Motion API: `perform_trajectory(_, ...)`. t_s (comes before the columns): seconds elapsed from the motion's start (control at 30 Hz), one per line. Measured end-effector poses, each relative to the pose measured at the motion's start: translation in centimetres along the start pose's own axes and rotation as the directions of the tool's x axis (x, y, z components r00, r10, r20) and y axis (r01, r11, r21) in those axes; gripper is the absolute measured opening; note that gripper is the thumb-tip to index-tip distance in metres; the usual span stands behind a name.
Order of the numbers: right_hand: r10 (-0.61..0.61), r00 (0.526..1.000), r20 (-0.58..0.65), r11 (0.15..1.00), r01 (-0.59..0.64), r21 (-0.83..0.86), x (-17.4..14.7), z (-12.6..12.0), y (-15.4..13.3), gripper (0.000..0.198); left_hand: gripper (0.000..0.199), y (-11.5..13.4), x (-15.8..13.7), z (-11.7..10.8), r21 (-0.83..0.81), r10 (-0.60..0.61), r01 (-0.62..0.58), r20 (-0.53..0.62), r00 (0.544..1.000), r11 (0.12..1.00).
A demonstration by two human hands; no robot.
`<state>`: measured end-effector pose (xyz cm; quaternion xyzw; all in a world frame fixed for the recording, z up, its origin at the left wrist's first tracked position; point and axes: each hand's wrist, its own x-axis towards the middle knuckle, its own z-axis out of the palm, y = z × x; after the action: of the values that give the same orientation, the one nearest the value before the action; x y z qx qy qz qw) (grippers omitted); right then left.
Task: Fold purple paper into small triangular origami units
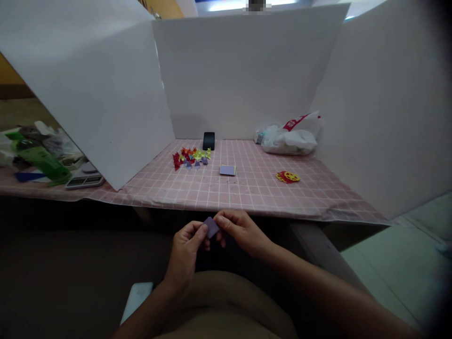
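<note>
A small piece of purple paper (211, 227) is held between my two hands, just in front of the table's near edge. My left hand (189, 242) pinches its left side, thumb on top. At its right side, the thumb and fingers of my right hand (240, 230) are closed on it. Beyond them on the table lies a stack of purple paper (227, 170) with a yellow edge showing. To its left stand several small folded paper pieces (190, 157) in red, orange, yellow and purple.
The table has a pink checked cloth (169, 188). White boards (240, 75) enclose it. A black phone (208, 141), a white plastic bag (291, 140) and yellow and red cut-outs (288, 177) lie on it. At left are a green bottle (42, 160) and a scale (84, 181).
</note>
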<state>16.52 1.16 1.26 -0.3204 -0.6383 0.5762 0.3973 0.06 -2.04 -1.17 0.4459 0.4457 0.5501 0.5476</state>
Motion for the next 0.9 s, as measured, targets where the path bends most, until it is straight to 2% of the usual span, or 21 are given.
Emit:
perform_trajectory(0.17, 0.024, 0.999, 0.029, 0.994, -0.027, 0.103, -0.08, 0.18, 0.26, 0.031, 0.026, -0.01, 0.04, 0.31, -0.21, -0.092, 0.085, -0.024, 0.995, 0.974)
perform_trajectory(0.33, 0.036, 0.999, 0.033, 0.984, -0.041, 0.174, -0.11, 0.25, 0.22, 0.032, 0.027, 0.11, -0.07, 0.41, -0.286, -0.131, 0.123, -0.007, 0.991, 0.95)
perform_trajectory(0.6, 0.036, 0.999, 0.029, 0.979, -0.041, 0.197, -0.07, 0.28, 0.45, 0.03, 0.024, 0.45, -0.26, 0.66, -0.302, -0.106, 0.092, -0.03, 0.994, 0.949)
perform_trajectory(0.9, 0.025, 1.0, -0.012, 0.985, -0.022, 0.174, -0.03, 0.26, 0.69, 0.026, 0.017, 0.42, -0.49, 0.63, -0.235, -0.048, 0.041, -0.025, 0.999, 0.971)
